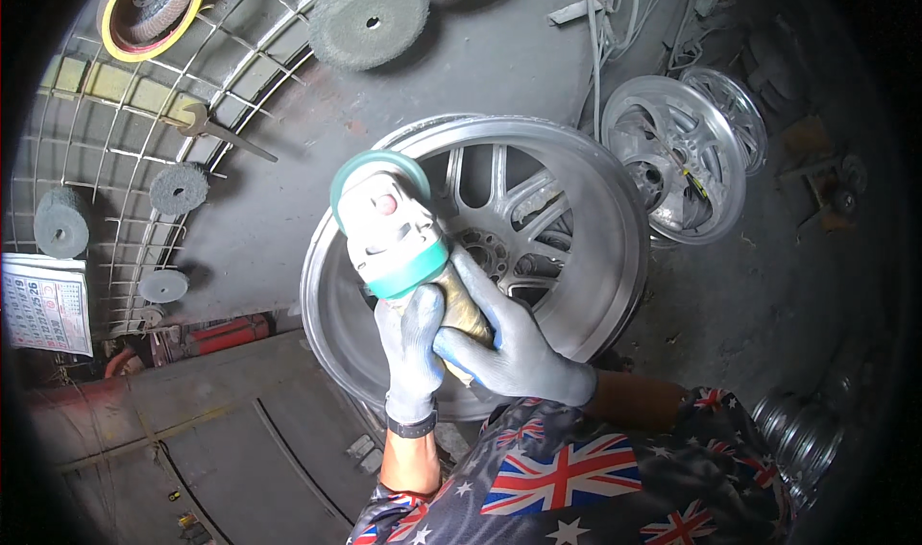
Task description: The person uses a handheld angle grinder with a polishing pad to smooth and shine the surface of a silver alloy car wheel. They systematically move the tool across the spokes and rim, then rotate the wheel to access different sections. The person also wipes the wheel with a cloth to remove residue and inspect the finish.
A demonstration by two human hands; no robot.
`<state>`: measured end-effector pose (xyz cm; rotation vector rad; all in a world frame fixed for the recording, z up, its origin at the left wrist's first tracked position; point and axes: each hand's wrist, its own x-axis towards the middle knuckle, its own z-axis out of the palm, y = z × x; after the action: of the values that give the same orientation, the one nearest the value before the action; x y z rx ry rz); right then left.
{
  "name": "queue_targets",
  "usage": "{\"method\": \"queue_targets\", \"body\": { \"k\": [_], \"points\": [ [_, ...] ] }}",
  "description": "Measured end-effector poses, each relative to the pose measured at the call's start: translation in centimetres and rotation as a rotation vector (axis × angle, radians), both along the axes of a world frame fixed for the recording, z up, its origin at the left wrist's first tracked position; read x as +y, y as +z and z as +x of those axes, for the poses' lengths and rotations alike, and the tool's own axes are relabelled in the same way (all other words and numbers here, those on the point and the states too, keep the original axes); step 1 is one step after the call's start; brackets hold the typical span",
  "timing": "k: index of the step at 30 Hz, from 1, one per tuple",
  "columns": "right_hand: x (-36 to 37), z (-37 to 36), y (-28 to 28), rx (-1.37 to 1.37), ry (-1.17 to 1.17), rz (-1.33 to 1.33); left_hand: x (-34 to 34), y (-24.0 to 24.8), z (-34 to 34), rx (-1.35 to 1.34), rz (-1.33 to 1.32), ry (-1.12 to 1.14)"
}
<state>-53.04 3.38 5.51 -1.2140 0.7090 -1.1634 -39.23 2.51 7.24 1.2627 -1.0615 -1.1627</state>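
Both gloved hands are clamped on an angle grinder (399,233): the left hand (411,353) wraps its body, the right hand (504,339) grips the rear handle. The tool rises from the hands toward upper left, its long axis along that line, teal-guarded head over the alloy wheel (576,286) (standing on its rim). The wheel's face looks dull grey, so polishing seems barely begun. A second wheel (672,161) leans nearby.

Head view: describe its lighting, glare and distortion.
Head view: fisheye bends the wire rack toward the rim; corners go black; light glares on the alloy wheel rim; grinder and both gloved hands, left hand, right hand, stay sharp.
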Motion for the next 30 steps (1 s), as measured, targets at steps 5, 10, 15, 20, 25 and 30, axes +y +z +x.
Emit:
{"method": "queue_targets", "body": {
  "k": [5, 10, 15, 20, 25, 30],
  "points": [
    [0.2, -0.3, -0.5, 0.018, -0.04, -0.01, -0.5, -0.4, -0.2, -0.023, -0.001, -0.054],
    [0.0, 0.3, -0.6, 0.013, -0.03, -0.072, 0.6, -0.1, 1.3, -0.088, 0.052, -0.061],
    [0.3, 0.1, -0.4, -0.004, -0.076, -0.015, -0.2, -0.4, -0.2, 0.009, -0.005, -0.011],
    [-0.1, 0.7, -0.3, 0.04, -0.011, -0.074, 0.2, 0.0, 0.9, -0.002, -0.02, -0.004],
    [-0.4, -0.2, 0.3, 0.071, -0.036, -0.07, -0.3, 0.3, 0.4, -0.1, 0.009, -0.036],
    [-0.4, 0.6, 0.8, -0.023, 0.006, -0.001, 0.0, 0.9, 0.7, -0.011, 0.034, -0.04]
  ]
}}
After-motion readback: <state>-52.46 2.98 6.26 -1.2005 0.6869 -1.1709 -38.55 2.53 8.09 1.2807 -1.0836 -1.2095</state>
